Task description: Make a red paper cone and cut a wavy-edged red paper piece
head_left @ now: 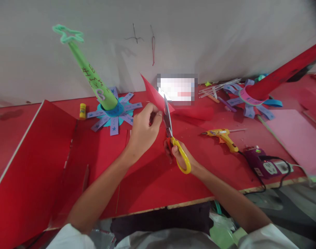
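Observation:
Pinched between the fingers of my left hand (146,126) is a piece of red paper (155,94), raised above the table with one pointed corner up. My right hand (183,152) grips a pair of scissors (183,159) with yellow and red handles, blades pointing up and away from me. The blades lie against the right part of the red paper, close to my left fingertips. Whether they are cutting into it I cannot tell. Behind the scissors, more red paper (194,113) lies curled on the table.
A green paper cone on a flower-like base (106,100) stands back left beside a glue stick (82,111). A large red folded board (35,166) rises at left. To the right lie a yellow glue gun (222,135), a purple power socket (261,162) and pink sheets (295,138).

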Demonstrator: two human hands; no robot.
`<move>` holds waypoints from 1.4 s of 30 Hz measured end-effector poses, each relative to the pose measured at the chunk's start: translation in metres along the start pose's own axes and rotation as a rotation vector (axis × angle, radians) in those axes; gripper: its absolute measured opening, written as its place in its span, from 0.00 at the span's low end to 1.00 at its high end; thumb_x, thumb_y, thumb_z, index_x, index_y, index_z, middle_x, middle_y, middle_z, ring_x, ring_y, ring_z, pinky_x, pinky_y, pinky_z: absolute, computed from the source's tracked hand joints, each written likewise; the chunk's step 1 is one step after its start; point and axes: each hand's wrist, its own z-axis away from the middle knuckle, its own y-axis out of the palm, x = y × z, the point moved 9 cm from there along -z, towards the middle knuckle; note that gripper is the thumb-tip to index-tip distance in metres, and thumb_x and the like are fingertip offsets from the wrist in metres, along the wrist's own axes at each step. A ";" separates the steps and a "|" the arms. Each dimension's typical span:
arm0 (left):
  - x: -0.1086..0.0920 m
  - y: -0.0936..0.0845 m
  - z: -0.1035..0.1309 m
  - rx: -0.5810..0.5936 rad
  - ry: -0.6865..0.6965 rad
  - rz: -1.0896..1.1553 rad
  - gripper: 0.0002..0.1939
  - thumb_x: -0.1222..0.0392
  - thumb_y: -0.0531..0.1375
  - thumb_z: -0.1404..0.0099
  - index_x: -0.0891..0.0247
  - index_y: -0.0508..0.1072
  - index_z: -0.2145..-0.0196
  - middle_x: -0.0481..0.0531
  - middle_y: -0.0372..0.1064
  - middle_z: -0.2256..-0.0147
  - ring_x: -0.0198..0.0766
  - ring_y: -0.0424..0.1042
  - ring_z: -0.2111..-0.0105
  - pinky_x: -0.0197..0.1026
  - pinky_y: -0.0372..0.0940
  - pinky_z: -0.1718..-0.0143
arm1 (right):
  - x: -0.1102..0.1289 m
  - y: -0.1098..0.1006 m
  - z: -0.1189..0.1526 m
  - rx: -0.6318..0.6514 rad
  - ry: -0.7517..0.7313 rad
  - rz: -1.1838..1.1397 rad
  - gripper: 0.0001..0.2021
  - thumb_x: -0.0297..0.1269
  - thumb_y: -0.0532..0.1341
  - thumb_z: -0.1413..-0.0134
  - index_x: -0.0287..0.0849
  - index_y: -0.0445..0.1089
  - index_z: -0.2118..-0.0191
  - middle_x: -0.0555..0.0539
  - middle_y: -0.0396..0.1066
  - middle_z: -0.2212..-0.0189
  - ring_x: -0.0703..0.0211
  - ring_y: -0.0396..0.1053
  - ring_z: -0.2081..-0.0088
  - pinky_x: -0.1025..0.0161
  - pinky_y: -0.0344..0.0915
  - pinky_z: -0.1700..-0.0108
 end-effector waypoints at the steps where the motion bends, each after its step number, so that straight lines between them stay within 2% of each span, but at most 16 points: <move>1: 0.000 0.000 0.000 0.005 0.012 -0.016 0.12 0.67 0.57 0.26 0.57 0.61 0.68 0.44 0.62 0.74 0.35 0.64 0.74 0.42 0.59 0.71 | 0.001 0.000 0.000 0.007 -0.007 0.006 0.41 0.85 0.56 0.48 0.45 0.64 0.62 0.56 0.59 0.73 0.67 0.57 0.79 0.65 0.60 0.78; 6: -0.003 -0.002 -0.004 0.011 0.075 -0.090 0.14 0.69 0.56 0.26 0.57 0.58 0.69 0.44 0.57 0.75 0.35 0.58 0.75 0.43 0.54 0.70 | 0.003 0.000 0.000 0.049 -0.004 0.025 0.40 0.85 0.56 0.48 0.45 0.64 0.61 0.56 0.60 0.74 0.67 0.58 0.79 0.65 0.62 0.78; 13: -0.006 -0.004 -0.006 0.028 0.093 -0.090 0.15 0.70 0.55 0.27 0.57 0.55 0.70 0.43 0.53 0.75 0.35 0.54 0.75 0.44 0.51 0.70 | 0.001 0.000 0.001 0.056 0.013 0.025 0.41 0.86 0.56 0.50 0.46 0.64 0.62 0.57 0.59 0.75 0.67 0.58 0.79 0.66 0.65 0.79; 29: -0.005 -0.001 0.000 -0.027 0.084 -0.065 0.13 0.67 0.54 0.26 0.57 0.57 0.69 0.44 0.58 0.74 0.35 0.57 0.74 0.44 0.53 0.69 | -0.002 0.002 0.002 0.053 0.017 0.018 0.39 0.85 0.56 0.48 0.48 0.59 0.63 0.58 0.59 0.77 0.67 0.57 0.81 0.66 0.62 0.81; 35: -0.003 0.002 0.005 -0.067 0.048 -0.038 0.15 0.66 0.54 0.25 0.57 0.54 0.69 0.43 0.54 0.75 0.35 0.55 0.76 0.43 0.52 0.71 | -0.001 0.001 0.002 0.046 0.017 0.026 0.39 0.86 0.55 0.49 0.48 0.59 0.64 0.58 0.58 0.77 0.67 0.55 0.81 0.66 0.60 0.81; 42: -0.006 -0.006 -0.004 -0.006 0.071 -0.017 0.15 0.60 0.53 0.22 0.57 0.56 0.69 0.45 0.56 0.74 0.36 0.58 0.74 0.43 0.55 0.70 | -0.003 0.000 0.003 0.091 0.021 0.047 0.39 0.85 0.54 0.46 0.47 0.61 0.62 0.58 0.58 0.74 0.68 0.56 0.79 0.65 0.59 0.78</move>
